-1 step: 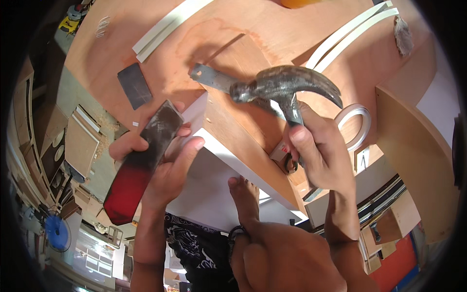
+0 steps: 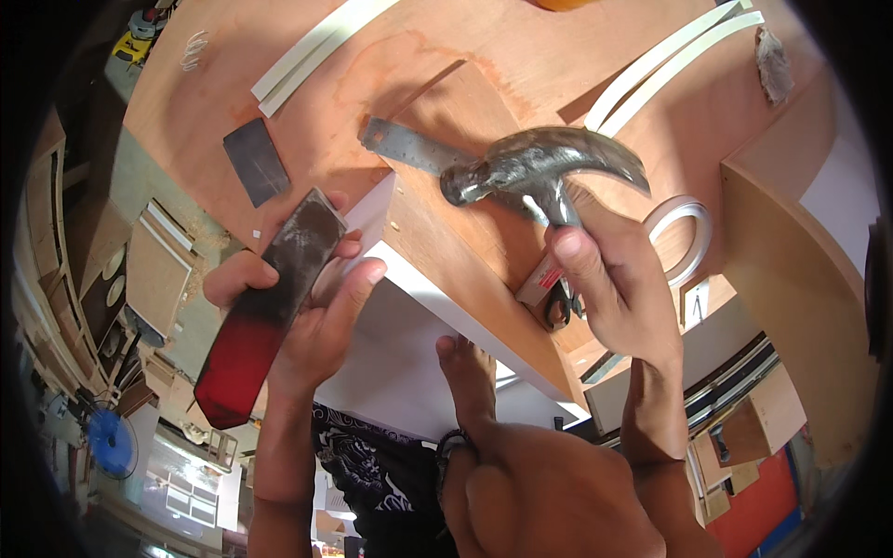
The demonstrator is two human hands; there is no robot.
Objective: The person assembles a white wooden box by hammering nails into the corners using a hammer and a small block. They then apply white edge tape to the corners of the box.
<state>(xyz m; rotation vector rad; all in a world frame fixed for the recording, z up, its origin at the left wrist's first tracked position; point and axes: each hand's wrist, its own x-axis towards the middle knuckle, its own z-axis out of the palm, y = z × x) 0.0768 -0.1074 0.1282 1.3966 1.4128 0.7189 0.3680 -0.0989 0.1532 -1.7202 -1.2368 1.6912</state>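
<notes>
Hammer point(image 2: 551, 163) gripped in right hand point(image 2: 625, 279).

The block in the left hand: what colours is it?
The block is red at its lower end and blackish above, best seen in the head view.

Left grip point(image 2: 318, 333) holds a red-ended dark bar point(image 2: 272, 302); right grip point(image 2: 631, 288), a hammer point(image 2: 544, 153).

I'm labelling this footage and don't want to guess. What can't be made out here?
All in the head view:
- Much of the handle of the hammer: covered by the right hand.
- Middle of the metal strip: behind the hammer.
- Part of the left hand: behind the block.
- Orange thing: cut off by the top edge.
- Blades of the blue fan: blurred.
</notes>
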